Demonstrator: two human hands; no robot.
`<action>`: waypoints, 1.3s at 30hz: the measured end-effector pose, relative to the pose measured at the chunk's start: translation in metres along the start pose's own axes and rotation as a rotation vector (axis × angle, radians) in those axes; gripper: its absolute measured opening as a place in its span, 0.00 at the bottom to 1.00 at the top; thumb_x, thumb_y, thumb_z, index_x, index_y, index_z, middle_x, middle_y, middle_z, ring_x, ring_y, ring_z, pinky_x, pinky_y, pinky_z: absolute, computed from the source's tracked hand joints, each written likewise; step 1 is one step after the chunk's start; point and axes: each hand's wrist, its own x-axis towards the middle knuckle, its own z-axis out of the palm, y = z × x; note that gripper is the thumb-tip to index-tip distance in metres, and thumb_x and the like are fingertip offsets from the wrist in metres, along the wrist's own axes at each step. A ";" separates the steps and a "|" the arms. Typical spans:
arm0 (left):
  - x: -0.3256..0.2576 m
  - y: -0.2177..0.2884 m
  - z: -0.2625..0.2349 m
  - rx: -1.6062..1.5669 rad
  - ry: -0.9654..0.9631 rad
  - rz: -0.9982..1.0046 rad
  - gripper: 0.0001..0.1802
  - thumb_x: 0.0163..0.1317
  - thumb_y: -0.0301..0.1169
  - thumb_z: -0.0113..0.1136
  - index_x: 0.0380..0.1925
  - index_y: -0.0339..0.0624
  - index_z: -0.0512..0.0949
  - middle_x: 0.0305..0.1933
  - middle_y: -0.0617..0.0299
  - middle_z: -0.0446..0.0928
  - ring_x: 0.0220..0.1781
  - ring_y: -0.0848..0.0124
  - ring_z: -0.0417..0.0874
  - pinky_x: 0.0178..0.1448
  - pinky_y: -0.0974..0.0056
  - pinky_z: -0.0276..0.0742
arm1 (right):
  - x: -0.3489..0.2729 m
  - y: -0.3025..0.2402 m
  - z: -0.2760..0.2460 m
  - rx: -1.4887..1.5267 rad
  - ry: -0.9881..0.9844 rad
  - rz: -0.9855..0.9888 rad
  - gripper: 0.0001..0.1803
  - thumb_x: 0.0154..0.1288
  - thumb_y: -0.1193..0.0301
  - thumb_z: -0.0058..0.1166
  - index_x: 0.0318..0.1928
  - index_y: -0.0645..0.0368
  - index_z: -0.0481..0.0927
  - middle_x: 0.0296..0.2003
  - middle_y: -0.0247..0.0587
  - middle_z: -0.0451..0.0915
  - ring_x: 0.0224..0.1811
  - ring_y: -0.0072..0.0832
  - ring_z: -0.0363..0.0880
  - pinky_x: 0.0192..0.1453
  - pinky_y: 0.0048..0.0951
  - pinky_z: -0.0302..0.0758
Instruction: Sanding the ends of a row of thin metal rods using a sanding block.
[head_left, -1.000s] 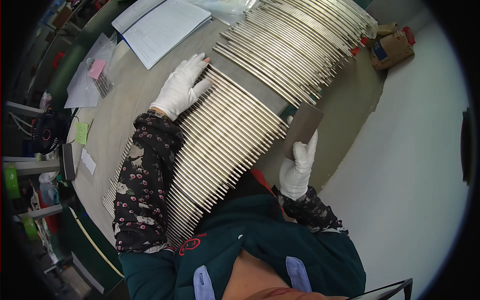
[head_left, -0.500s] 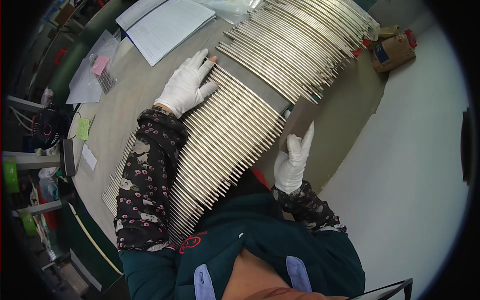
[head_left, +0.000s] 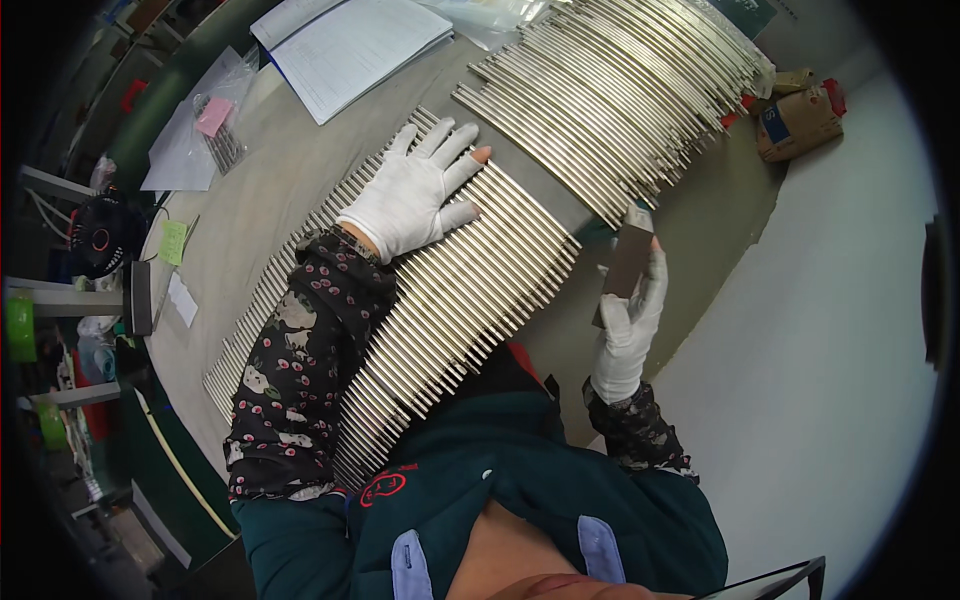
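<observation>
My left hand point(head_left: 412, 192), in a white glove with a bare fingertip, lies flat with fingers spread on a row of thin shiny metal rods point(head_left: 470, 255) set side by side on the table. In my right hand point(head_left: 630, 335), also gloved, is a brown-grey rectangular block point(head_left: 627, 262), held upright just off the right ends of the rods. Beyond a bare strip of table lies a second group of metal rods point(head_left: 610, 90), with uneven ends.
The grey table point(head_left: 270, 150) has a curved left edge. On it are an open paper booklet point(head_left: 350, 50), a bagged bundle of rods with a pink note point(head_left: 213, 116), and a green note point(head_left: 171, 242). A brown paper bag point(head_left: 803, 122) stands by the white wall point(head_left: 800, 330).
My left hand has shifted right and a little nearer, with its fingers spread wider over the rods. My right hand has moved right with the block, away from the rod ends.
</observation>
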 end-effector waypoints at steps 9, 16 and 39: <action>0.015 0.000 0.002 -0.021 0.041 -0.005 0.35 0.65 0.54 0.44 0.67 0.47 0.60 0.72 0.52 0.57 0.74 0.51 0.53 0.75 0.46 0.46 | 0.019 -0.018 -0.027 -0.228 0.108 -0.032 0.38 0.59 0.69 0.53 0.69 0.65 0.56 0.60 0.44 0.66 0.56 0.29 0.70 0.61 0.30 0.68; 0.007 0.001 0.004 -0.029 0.091 0.004 0.33 0.64 0.51 0.48 0.65 0.45 0.63 0.70 0.52 0.60 0.74 0.51 0.55 0.74 0.47 0.49 | 0.018 -0.021 -0.041 -0.495 0.033 -0.076 0.40 0.49 0.76 0.57 0.66 0.61 0.62 0.61 0.48 0.65 0.60 0.38 0.69 0.64 0.35 0.67; 0.004 0.002 0.005 -0.054 0.106 0.004 0.31 0.62 0.48 0.53 0.61 0.41 0.67 0.67 0.55 0.64 0.73 0.55 0.57 0.73 0.48 0.52 | 0.014 -0.055 -0.003 -1.096 -0.653 -0.713 0.35 0.38 0.67 0.66 0.54 0.55 0.74 0.55 0.57 0.69 0.46 0.48 0.73 0.46 0.43 0.71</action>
